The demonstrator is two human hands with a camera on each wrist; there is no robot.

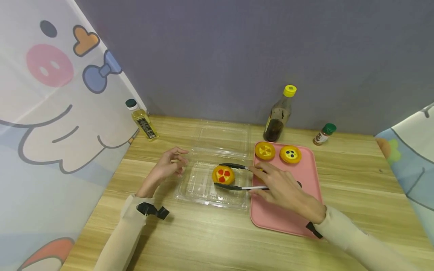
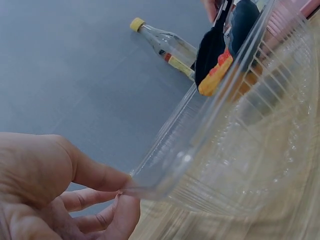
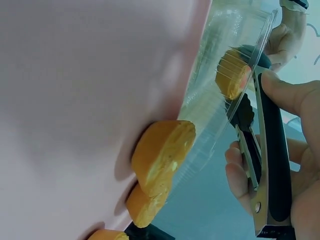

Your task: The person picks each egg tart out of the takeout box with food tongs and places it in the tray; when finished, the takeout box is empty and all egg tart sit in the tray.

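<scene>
My left hand (image 1: 168, 164) pinches the left rim corner of a clear plastic clamshell container (image 2: 150, 191) between thumb and fingers. My right hand (image 1: 286, 190) grips a pair of tongs (image 3: 276, 160) with black tips and metal arms. Between the tips sits a round toy egg tart (image 1: 223, 175) with red pieces on top, at the container's right half. Whether the tart touches the container's floor, I cannot tell. To the right, the pink tray (image 1: 283, 222) holds a tart with a wedge pattern (image 1: 265, 151) and one with dark dots (image 1: 290, 154). Another is mostly hidden under my right hand.
Behind the container's base lies its open lid (image 1: 222, 139). A dark sauce bottle (image 1: 278, 116) with a yellow cap stands behind the tray. A small green-capped jar (image 1: 324, 134) is at the back right, and an oil bottle (image 1: 144, 122) at the back left.
</scene>
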